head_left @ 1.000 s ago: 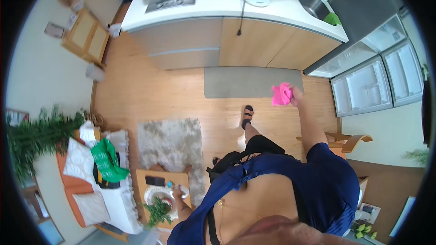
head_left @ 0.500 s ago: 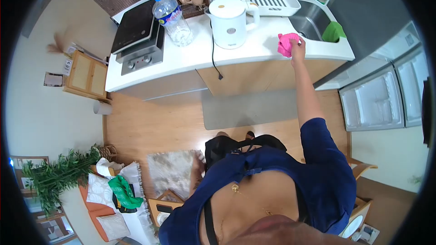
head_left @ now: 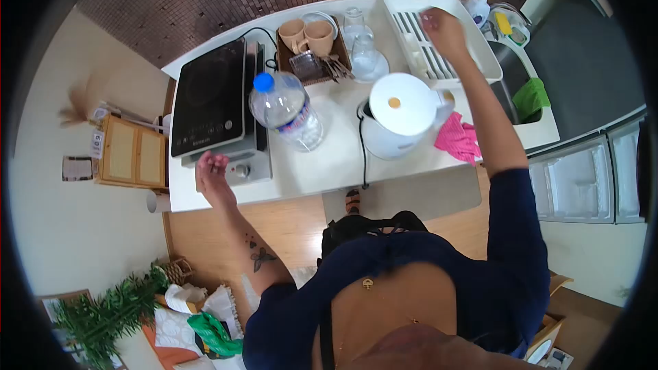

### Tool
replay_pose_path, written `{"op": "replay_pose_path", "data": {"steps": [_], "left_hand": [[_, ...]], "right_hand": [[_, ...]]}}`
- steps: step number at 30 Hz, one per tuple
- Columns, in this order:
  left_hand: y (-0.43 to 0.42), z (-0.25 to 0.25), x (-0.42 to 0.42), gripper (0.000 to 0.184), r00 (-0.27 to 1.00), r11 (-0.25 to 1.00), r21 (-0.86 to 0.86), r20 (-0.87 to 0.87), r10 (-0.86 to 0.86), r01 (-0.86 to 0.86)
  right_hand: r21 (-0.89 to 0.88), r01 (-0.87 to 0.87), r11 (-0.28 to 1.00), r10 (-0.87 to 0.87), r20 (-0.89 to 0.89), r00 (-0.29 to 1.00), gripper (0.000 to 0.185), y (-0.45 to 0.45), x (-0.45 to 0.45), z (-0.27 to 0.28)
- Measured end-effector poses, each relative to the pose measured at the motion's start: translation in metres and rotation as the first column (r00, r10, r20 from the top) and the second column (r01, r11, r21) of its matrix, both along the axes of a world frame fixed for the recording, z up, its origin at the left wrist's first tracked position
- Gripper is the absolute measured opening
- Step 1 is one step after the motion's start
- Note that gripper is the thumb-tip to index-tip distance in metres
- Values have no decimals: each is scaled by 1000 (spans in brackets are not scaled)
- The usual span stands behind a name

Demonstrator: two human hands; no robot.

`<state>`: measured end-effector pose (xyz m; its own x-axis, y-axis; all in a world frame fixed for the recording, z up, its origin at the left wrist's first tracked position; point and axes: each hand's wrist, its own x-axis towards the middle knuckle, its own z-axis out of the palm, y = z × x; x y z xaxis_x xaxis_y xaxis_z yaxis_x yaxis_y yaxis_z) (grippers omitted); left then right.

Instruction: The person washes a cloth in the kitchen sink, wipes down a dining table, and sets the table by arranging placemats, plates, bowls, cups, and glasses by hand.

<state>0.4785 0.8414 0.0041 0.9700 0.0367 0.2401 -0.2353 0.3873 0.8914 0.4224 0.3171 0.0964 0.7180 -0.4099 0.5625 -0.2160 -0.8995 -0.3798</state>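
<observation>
My left hand (head_left: 214, 175) hovers at the front left of the counter, beside the metal stove (head_left: 236, 170) and the black induction cooktop (head_left: 209, 106); its fingers are loosely bent with nothing visible in them. Over the white dish rack (head_left: 488, 62) is my right hand (head_left: 444, 33), somewhat blurred, and I cannot make out whether it touches the rack or holds anything. The crumpled pink cloth (head_left: 458, 138) lies on the counter below my right forearm, next to the white electric kettle (head_left: 401, 113). A large clear bottle (head_left: 288, 113) with a blue cap stands between stove and kettle.
Behind the bottle, a brown tray (head_left: 282, 62) bears mugs (head_left: 318, 38) and cutlery (head_left: 336, 67). Glassware (head_left: 364, 55) stands beside it. The sink (head_left: 506, 82) is at right, with a green cloth (head_left: 531, 99) over its edge. The kettle's cord (head_left: 364, 157) hangs over the counter's front.
My right hand has let go of the pink cloth and moved up over the dish rack. My left hand has come up to the stove. The view has moved closer to the counter.
</observation>
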Motion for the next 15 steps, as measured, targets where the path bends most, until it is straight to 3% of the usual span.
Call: {"op": "replay_pose_path", "data": {"steps": [1,5,9,15], "left_hand": [[-15,11,18,31,999,1000,0,39,-18,18],[-60,28,63,26,984,990,-54,126,-126,134],[-70,17,65,26,992,992,-65,73,-102,107],[-53,-11,53,23,978,984,-50,-118,-173,168]], "right_hand": [[-64,-122,990,116,-89,989,22,5,40,-4],[-248,-217,944,67,-501,863,25,49,173,-14],[-274,-224,935,33,-565,825,28,73,259,-40],[-334,-267,904,-19,-656,754,25,89,313,-82]]}}
